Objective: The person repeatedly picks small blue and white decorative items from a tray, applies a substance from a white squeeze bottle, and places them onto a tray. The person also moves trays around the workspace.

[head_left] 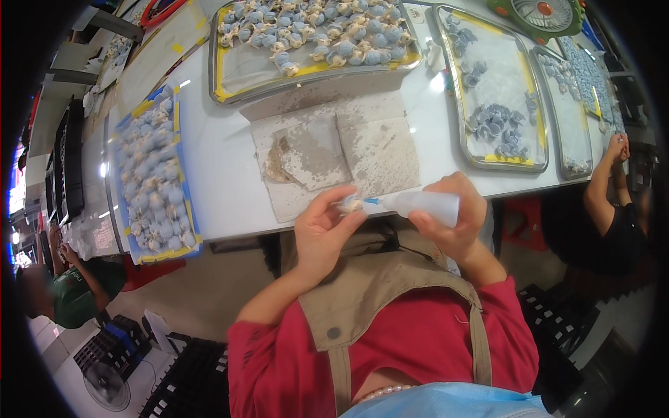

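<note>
At the near edge of a white worktop (216,157), a person works with both hands. The left hand (326,224) pinches a small blue-and-cream piece (350,204) between thumb and fingertips, probably to steady it while leaving its side exposed. The right hand (456,212) wraps round a translucent squeeze bottle (426,206), tipped sideways so its blue nozzle (371,200) points at the piece (whether they touch, I cannot tell). Just beyond, at twelve o'clock, lies stained cardboard (382,153), perhaps protecting the surface. Similar pieces crowd a metal-rimmed tray (306,85) farther out at twelve and a blue-edged tray (197,249) at nine; loose grey-blue cups (498,125) sit at two, all seemingly kept within reach.
</note>
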`<state>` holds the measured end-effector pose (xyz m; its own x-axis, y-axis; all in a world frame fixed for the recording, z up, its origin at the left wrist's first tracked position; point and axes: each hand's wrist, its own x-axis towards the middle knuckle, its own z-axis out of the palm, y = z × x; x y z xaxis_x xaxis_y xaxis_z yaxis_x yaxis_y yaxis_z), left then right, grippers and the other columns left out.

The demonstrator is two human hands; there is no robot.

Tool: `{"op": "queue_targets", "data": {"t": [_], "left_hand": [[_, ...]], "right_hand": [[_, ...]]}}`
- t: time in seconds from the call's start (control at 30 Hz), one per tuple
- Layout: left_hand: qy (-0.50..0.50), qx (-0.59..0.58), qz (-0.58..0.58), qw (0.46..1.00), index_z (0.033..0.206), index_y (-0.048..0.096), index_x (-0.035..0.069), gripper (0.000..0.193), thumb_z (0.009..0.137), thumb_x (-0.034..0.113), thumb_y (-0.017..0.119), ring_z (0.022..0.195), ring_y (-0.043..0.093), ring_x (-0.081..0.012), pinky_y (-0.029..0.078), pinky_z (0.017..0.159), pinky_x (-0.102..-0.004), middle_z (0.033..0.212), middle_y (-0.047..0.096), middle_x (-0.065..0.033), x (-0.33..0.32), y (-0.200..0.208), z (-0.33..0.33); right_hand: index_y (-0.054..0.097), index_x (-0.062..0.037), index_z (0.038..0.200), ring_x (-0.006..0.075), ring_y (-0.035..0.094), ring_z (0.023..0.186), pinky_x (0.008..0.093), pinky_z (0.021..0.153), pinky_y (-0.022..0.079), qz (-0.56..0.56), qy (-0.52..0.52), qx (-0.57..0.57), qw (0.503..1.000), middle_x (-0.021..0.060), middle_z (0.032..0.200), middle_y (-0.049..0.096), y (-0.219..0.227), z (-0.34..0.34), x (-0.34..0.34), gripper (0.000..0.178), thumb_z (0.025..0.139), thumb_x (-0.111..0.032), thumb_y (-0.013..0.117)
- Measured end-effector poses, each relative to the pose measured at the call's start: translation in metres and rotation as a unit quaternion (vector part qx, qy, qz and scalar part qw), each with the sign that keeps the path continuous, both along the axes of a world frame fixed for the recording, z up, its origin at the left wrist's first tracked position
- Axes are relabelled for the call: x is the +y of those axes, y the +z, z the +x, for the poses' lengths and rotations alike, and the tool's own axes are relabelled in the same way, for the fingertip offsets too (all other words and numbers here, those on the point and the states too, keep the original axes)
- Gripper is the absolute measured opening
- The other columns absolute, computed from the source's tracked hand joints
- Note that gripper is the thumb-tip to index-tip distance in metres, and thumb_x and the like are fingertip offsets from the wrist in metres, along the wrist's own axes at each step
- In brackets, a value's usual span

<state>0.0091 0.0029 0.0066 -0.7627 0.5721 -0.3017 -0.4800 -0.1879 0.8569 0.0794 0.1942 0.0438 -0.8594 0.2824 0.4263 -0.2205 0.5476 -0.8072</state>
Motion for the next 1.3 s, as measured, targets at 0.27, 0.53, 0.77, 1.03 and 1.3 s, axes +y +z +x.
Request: {"op": "queue_targets", "data": {"t": [0.27, 0.53, 0.77, 1.03, 1.3], "left_hand": [[0.004, 0.035, -0.007, 0.999, 0.113, 0.05, -0.003, 0.036, 0.079, -0.009, 0.059, 0.095, 0.054, -0.0121, 0.047, 0.081, -0.0244, 0.105, 0.054, -0.0077, 0.004, 0.0, 0.001], [0.005, 0.0, -0.003, 1.0, 0.115, 0.049, -0.004, 0.036, 0.08, -0.007, 0.059, 0.089, 0.057, -0.0124, 0.047, 0.079, -0.0239, 0.103, 0.057, -0.0097, 0.002, 0.002, 0.0], [0.003, -0.023, 0.003, 1.0, 0.115, 0.047, -0.004, 0.035, 0.082, -0.003, 0.057, 0.087, 0.059, -0.0147, 0.049, 0.08, -0.0265, 0.106, 0.058, -0.0133, 0.002, 0.003, -0.001], [0.012, -0.032, 0.011, 0.999, 0.116, 0.047, -0.004, 0.035, 0.083, 0.0, 0.058, 0.086, 0.059, -0.0148, 0.049, 0.078, -0.0263, 0.107, 0.058, -0.0143, 0.002, 0.004, -0.001], [0.019, -0.065, 0.005, 0.998, 0.115, 0.048, -0.002, 0.033, 0.085, 0.005, 0.057, 0.083, 0.06, -0.0156, 0.049, 0.075, -0.0247, 0.106, 0.059, -0.0157, -0.004, 0.0, -0.005]], "right_hand": [[0.059, -0.0027, 0.081, 0.013, 0.058, 0.056, 0.0237, 0.048, 0.043, 0.011, -0.004, 0.004, 1.0, 0.0062, 0.068, 0.057, -0.003, -0.002, -0.003, 0.031, 0.065, -0.019, 0.08], [0.058, -0.0019, 0.081, 0.012, 0.058, 0.059, 0.0234, 0.05, 0.044, -0.038, -0.012, -0.024, 0.999, 0.0064, 0.07, 0.058, -0.001, 0.001, -0.001, 0.029, 0.066, -0.015, 0.079], [0.058, -0.0013, 0.082, 0.0128, 0.058, 0.059, 0.024, 0.051, 0.044, -0.072, -0.016, -0.034, 0.997, 0.0066, 0.072, 0.058, -0.006, 0.002, 0.0, 0.028, 0.066, -0.013, 0.078], [0.057, -0.001, 0.083, 0.0112, 0.057, 0.059, 0.0232, 0.051, 0.044, -0.06, -0.013, -0.043, 0.997, 0.0063, 0.072, 0.058, -0.007, 0.001, 0.001, 0.027, 0.067, -0.011, 0.077], [0.054, -0.0015, 0.091, 0.007, 0.054, 0.065, 0.021, 0.056, 0.044, -0.159, -0.058, -0.026, 0.985, 0.0043, 0.077, 0.058, -0.022, -0.007, 0.004, 0.022, 0.075, -0.007, 0.069]]}}
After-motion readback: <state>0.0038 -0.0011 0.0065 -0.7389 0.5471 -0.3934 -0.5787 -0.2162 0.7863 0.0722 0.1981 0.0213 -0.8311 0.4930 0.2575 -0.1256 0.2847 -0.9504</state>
